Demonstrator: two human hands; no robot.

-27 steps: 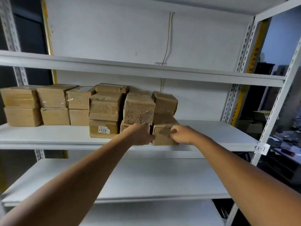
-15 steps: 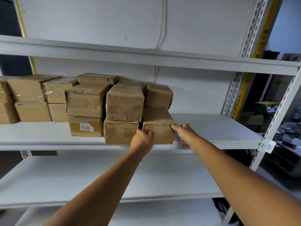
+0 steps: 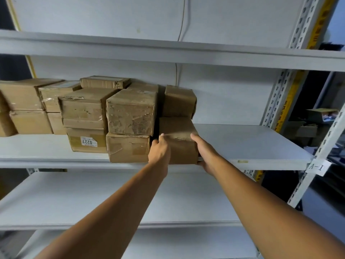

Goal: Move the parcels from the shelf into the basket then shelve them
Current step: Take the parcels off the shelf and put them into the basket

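Several brown cardboard parcels stand in two layers on the middle shelf [image 3: 252, 143] of a white metal rack. The rightmost lower parcel [image 3: 179, 133] sits at the shelf's front edge with another parcel [image 3: 178, 100] stacked behind and above it. My left hand [image 3: 159, 150] clasps its left side, thumb on the top edge. My right hand [image 3: 204, 152] grips its right side and lower corner. Left of it is a two-high stack [image 3: 130, 126], then a parcel labelled 0227 [image 3: 86, 141]. No basket is in view.
The lower shelf [image 3: 93, 199] and the top shelf [image 3: 168, 51] are bare boards. A perforated upright [image 3: 321, 152] with an "A-1" tag [image 3: 316, 167] bounds the rack at the right. Beyond it lie dark clutter and boxes [image 3: 317, 120]. A cable [image 3: 182, 21] runs down the back wall.
Both hands have shifted from the front of the rightmost lower parcel to clasp its two sides. The camera has moved closer and tilted upward.
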